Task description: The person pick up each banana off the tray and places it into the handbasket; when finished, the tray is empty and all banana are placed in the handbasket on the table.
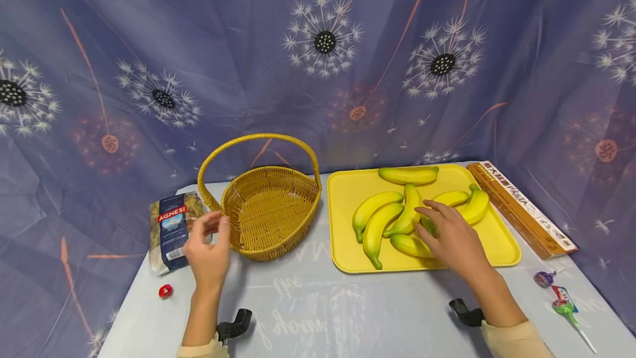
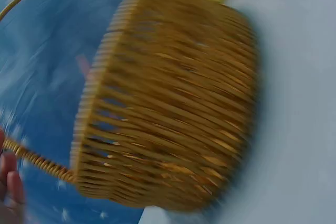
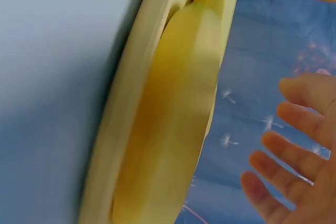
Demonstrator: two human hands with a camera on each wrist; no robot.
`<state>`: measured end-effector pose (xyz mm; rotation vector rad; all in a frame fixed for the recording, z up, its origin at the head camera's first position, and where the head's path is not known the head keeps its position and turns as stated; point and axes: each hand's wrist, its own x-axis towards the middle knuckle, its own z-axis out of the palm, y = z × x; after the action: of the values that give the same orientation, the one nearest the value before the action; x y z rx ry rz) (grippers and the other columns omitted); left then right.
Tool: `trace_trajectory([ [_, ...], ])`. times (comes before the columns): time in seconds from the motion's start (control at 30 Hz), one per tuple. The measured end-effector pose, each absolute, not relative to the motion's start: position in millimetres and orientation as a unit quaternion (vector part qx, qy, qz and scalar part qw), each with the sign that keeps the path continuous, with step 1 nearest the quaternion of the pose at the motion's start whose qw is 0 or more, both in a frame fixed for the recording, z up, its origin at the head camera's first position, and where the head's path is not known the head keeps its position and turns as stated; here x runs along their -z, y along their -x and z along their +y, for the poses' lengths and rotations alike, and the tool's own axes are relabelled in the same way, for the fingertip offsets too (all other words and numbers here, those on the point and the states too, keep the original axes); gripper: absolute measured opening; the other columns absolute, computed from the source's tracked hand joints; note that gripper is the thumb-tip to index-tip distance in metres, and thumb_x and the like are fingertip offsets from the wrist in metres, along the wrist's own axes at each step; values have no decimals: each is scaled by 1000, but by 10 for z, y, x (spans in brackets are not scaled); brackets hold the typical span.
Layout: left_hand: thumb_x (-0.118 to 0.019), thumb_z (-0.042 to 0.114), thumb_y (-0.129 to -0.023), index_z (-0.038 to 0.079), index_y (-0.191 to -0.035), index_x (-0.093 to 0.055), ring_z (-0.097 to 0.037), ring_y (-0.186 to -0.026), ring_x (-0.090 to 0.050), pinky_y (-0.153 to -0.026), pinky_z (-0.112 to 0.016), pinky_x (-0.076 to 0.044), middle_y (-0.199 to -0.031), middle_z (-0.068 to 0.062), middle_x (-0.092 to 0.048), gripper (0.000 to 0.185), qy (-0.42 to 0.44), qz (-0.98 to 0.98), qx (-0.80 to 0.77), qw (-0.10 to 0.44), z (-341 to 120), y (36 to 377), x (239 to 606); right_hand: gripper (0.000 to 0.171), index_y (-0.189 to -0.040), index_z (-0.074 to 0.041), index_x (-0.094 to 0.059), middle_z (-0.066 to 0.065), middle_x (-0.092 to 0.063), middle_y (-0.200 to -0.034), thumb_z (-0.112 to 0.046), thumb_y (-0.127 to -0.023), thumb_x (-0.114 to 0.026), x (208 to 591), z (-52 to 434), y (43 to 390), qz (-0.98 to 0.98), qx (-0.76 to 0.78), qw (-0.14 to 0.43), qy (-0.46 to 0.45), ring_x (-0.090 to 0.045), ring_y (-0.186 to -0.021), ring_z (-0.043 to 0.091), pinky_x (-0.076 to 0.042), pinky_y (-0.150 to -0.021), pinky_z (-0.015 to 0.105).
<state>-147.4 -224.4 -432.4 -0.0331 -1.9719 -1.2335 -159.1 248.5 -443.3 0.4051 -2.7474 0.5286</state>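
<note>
My left hand [image 1: 207,250] is by the left base of the golden wicker basket's handle [image 1: 258,137], fingers bent and a gap showing between thumb and fingers. The basket [image 1: 270,220] stands upright with nothing inside. In the left wrist view, fingertips [image 2: 13,182] show at the left edge beside the handle, and the basket's side [image 2: 173,98] is blurred. My right hand [image 1: 454,236] hovers over several bananas [image 1: 380,231] on a yellow tray [image 1: 343,261]. Its fingers [image 3: 294,153] are spread in the right wrist view, apart from the nearest banana [image 3: 173,114].
An AGNESI pasta packet [image 1: 171,225] lies left of the basket, with a small red-wrapped candy [image 1: 165,291] in front. A long brown pasta box [image 1: 521,209] borders the tray's right side. Lollipops, one purple [image 1: 544,278] and one green [image 1: 563,307], lie at the front right. A patterned curtain hangs behind.
</note>
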Motion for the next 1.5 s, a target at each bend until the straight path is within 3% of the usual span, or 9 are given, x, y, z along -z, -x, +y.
trace_trajectory([
  [0.1, -65, 8, -91, -6, -120, -51, -19, -80, -59, -69, -24, -47, -96, -13, -63, 35, -41, -628, 678, 380, -2397, 1551, 4311, 40, -124, -11, -64, 14, -52, -132, -25, -87, -71, 4425, 2522, 1723, -959, -185, 137, -163, -46, -119, 40, -39, -90, 61],
  [0.2, -63, 9, -93, 1, -134, -36, -19, -89, -56, -70, -25, -48, -109, -14, -55, 50, -98, -520, 793, 302, -2514, 1581, 4357, 41, -124, -9, -63, 16, -52, -131, -21, -86, -72, 4443, 2534, 1860, -959, -174, 111, -192, -47, -119, 40, -38, -94, 58],
  [0.33, -57, 11, -97, 8, -144, -34, -20, -114, -47, -86, -30, -42, -134, -9, -43, 53, -136, -563, 790, 203, -2608, 1620, 4544, 42, -124, -8, -64, 18, -50, -133, -17, -84, -73, 4477, 2544, 1974, -962, -153, 79, -211, -45, -121, 40, -40, -94, 56],
  [0.5, -45, -2, -97, 17, -151, -27, -24, -137, -28, -107, -41, -28, -155, -4, -23, 60, -90, -602, 786, 109, -2607, 1718, 4753, 43, -123, -9, -65, 18, -48, -135, -10, -81, -74, 4513, 2603, 2049, -966, -124, 62, -217, -42, -123, 38, -41, -93, 55],
  [0.67, -42, -6, -94, 14, -146, -32, -28, -134, -31, -105, -46, -27, -150, -10, -29, 57, -88, -578, 802, 119, -2589, 1792, 4820, 49, -126, -10, -64, 20, -45, -137, -4, -78, -72, 4564, 2632, 2124, -964, -106, 75, -232, -41, -125, 40, -39, -95, 56],
  [0.83, -42, -4, -94, 4, -137, -38, -29, -122, -38, -94, -39, -37, -138, -14, -36, 44, -110, -587, 793, 122, -2599, 1821, 4825, 51, -128, -12, -63, 23, -44, -138, -2, -78, -69, 4624, 2587, 2203, -962, -78, 99, -242, -40, -125, 42, -38, -94, 58],
  [0.97, -37, -5, -92, -1, -133, -39, -29, -115, -40, -87, -36, -38, -131, -15, -37, 41, -95, -577, 802, 119, -2609, 1826, 4828, 51, -130, -14, -61, 24, -42, -139, -4, -81, -67, 4656, 2573, 2250, -962, -56, 103, -244, -39, -125, 42, -39, -90, 60],
  [1.27, -34, -4, -94, 1, -139, -37, -31, -126, -32, -96, -40, -29, -143, -15, -31, 46, -75, -577, 807, 97, -2611, 1854, 4860, 52, -131, -18, -59, 19, -34, -146, -16, -81, -73, 4637, 2663, 2190, -965, -58, 101, -236, -32, -131, 41, -37, -91, 63],
  [1.5, -35, -2, -93, 3, -140, -37, -29, -132, -31, -98, -37, -28, -146, -14, -31, 47, -88, -581, 804, 90, -2628, 1809, 4853, 58, -131, -11, -58, 12, -47, -140, -30, -80, -77, 4511, 2549, 2132, -954, -97, 130, -251, -38, -130, 33, -34, -98, 57],
])
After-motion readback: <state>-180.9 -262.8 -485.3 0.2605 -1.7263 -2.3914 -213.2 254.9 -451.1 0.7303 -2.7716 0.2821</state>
